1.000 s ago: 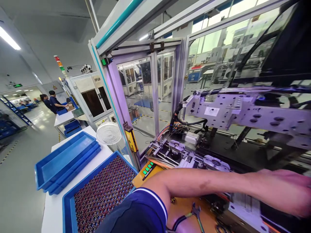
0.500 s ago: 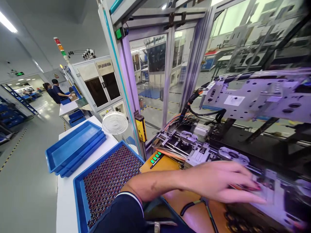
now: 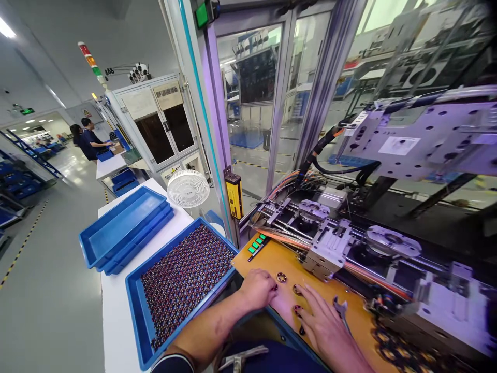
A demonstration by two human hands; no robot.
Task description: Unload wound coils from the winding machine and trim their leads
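My left hand [image 3: 257, 290] is curled closed over the orange work board [image 3: 267, 261], with the edge of a small dark ring-shaped part [image 3: 275, 286] at its fingertips. To its right, my right hand [image 3: 324, 326] lies with fingers spread and stretched out. Its fingertips are at two similar parts, one ring [image 3: 297, 289] by the longer fingers and another dark piece [image 3: 297, 309] lower down. A loose ring [image 3: 281, 277] rests on the board between the hands. Partly beneath my right hand are pliers [image 3: 340, 306], jaws showing; a dark handle end peeks out.
A blue tray [image 3: 134, 295] full of small dark rings stands at left, near stacked blue trays [image 3: 91, 254] and a white fan [image 3: 188, 189]. Machine fixtures [image 3: 330, 246] border the board. Dark rings [image 3: 399, 349] pile at lower right. Two people [image 3: 87, 140] stand far left.
My left hand has drawn back from the machine fixture at the right to the board's left part. My right hand has come into view over the pliers. The view has shifted slightly.
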